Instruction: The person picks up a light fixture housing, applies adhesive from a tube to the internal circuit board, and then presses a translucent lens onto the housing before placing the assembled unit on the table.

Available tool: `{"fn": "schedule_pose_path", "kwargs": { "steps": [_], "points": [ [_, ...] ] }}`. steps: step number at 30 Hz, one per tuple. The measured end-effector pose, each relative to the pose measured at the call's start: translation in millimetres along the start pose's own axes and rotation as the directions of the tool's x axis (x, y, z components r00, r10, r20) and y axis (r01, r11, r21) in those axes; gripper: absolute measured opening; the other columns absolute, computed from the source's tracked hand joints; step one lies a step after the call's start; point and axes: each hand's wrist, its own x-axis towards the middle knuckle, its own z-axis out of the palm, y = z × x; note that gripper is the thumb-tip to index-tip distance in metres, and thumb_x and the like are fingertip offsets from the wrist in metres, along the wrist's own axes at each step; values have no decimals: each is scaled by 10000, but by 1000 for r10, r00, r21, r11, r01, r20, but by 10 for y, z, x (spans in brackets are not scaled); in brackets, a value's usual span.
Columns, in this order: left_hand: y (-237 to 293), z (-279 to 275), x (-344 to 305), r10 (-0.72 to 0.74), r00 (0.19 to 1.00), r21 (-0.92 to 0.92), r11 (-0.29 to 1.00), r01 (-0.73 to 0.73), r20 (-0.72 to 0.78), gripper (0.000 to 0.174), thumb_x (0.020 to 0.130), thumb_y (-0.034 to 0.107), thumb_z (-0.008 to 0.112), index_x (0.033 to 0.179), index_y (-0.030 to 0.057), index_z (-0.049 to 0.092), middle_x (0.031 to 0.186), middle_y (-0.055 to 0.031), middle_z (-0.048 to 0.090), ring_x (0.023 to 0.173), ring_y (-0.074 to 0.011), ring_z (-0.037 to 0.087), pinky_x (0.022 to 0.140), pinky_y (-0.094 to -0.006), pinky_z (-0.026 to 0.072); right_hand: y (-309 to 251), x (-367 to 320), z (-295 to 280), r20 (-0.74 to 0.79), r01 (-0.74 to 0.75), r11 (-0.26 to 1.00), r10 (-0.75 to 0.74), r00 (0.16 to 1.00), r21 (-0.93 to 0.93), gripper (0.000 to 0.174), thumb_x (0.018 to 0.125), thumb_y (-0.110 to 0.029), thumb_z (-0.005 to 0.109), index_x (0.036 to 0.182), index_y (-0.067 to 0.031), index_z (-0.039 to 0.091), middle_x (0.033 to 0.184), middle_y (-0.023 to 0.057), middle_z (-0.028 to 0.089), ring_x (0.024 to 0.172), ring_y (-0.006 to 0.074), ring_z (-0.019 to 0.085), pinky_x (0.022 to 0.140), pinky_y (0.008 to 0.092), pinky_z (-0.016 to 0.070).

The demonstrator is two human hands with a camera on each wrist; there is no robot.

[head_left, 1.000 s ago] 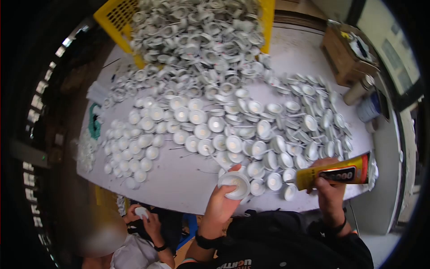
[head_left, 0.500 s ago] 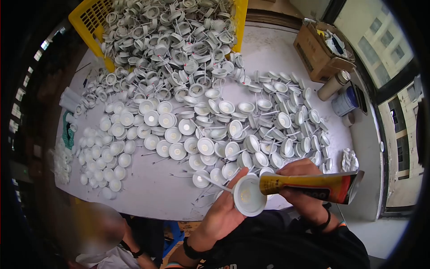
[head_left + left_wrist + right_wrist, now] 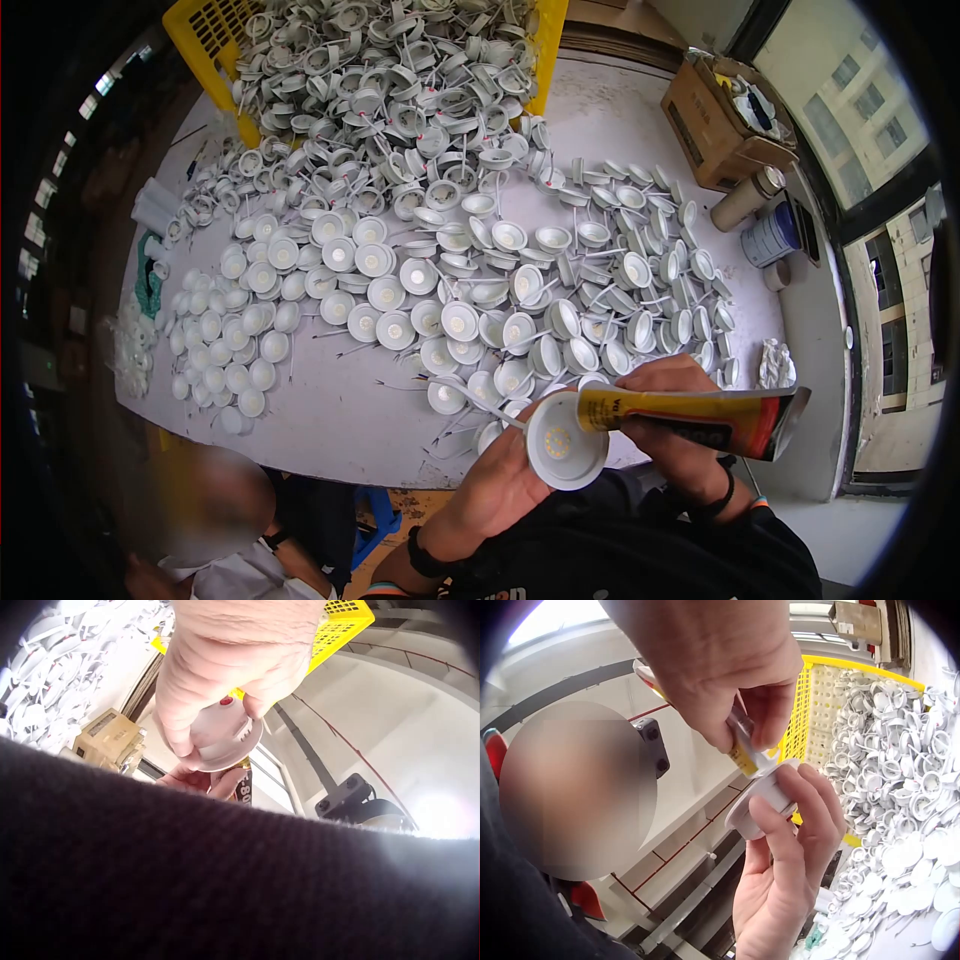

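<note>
In the head view my left hand (image 3: 498,490) holds a white round downlight (image 3: 562,462) by its rim and back, its cup facing up. A ring of small yellow LED dots shows inside the cup, and a white cable stem points off to the left. My right hand (image 3: 680,455) grips a yellow-and-black glue tube (image 3: 690,415) with a red band, tilted over the downlight. The right wrist view shows the tube's nozzle end (image 3: 744,759) right at the rim of the cup. From the left wrist, the fingers (image 3: 180,735) wrap the downlight's back (image 3: 221,739).
Rows of white downlights (image 3: 520,285) cover the table (image 3: 330,400), with a heap of them spilling from a yellow crate (image 3: 205,45). A cardboard box (image 3: 705,130), a flask (image 3: 745,200) and a blue-and-white tin (image 3: 768,235) stand at right. Another person (image 3: 215,510) sits at left.
My left hand has brought the downlight rightward under the tube, and the right hand has brought the tube to its rim. Over the last half second the downlight has turned slightly.
</note>
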Motion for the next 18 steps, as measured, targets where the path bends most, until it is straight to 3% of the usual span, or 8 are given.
{"fn": "schedule_pose_path", "kwargs": {
  "steps": [6,8,9,11,13,15,16,18],
  "points": [
    [-27,16,13,12,1000,7,1000,-12,27,590,825,321,399,1249,34,107,1222,-86,277,1118,-177,327,903,-319,307,-53,58,-87,141,5,998,3,990,-57,238,631,-5,639,851,-43,556,859,77,547,813,221,524,700,298,431],
    [-50,6,48,-3,1000,-8,1000,4,25,586,826,321,396,1249,33,111,1219,-89,281,1117,-176,327,904,-318,306,-160,171,-113,354,67,980,5,935,-189,253,618,-14,655,849,-42,554,814,77,557,786,225,535,677,294,441],
    [-59,4,64,-18,1000,-23,1000,18,24,583,827,321,394,1249,32,114,1217,-92,284,1117,-175,327,904,-316,304,-157,144,-92,350,64,980,7,937,-189,253,618,-14,655,849,-42,554,814,77,557,786,225,535,677,294,441],
    [-67,8,87,-22,999,-19,1000,23,34,586,827,321,394,1248,28,112,1215,-96,287,1116,-179,328,905,-321,303,-116,57,-48,73,145,985,-139,988,-93,265,603,-33,668,841,-41,551,781,75,559,758,221,547,640,278,452],
    [-73,33,102,-29,999,-17,999,30,45,589,827,322,394,1247,24,110,1213,-99,290,1115,-182,330,905,-325,302,-69,32,-96,37,157,981,-154,987,-112,279,592,-58,675,842,-47,552,794,73,559,753,208,551,619,260,457],
    [-54,85,98,17,1000,71,997,-17,10,605,818,321,414,1244,12,117,1213,-104,289,1113,-194,333,907,-338,299,-95,38,-172,105,151,931,-123,987,-332,296,587,-71,677,853,-45,551,798,73,559,748,203,552,629,254,459],
    [-46,91,99,9,1000,76,997,-9,10,605,818,321,414,1244,12,117,1213,-104,289,1113,-194,333,907,-338,299,-108,11,-171,51,68,956,-56,997,-284,230,636,-102,655,827,-45,541,793,80,551,714,201,541,625,287,437],
    [-29,103,105,49,999,141,989,-45,-20,640,797,332,452,1240,0,129,1213,-112,291,1114,-207,333,910,-350,295,-107,-2,-216,48,63,957,-51,998,-284,217,627,-100,663,803,-47,548,774,76,555,702,200,548,617,284,443]
  ]
}}
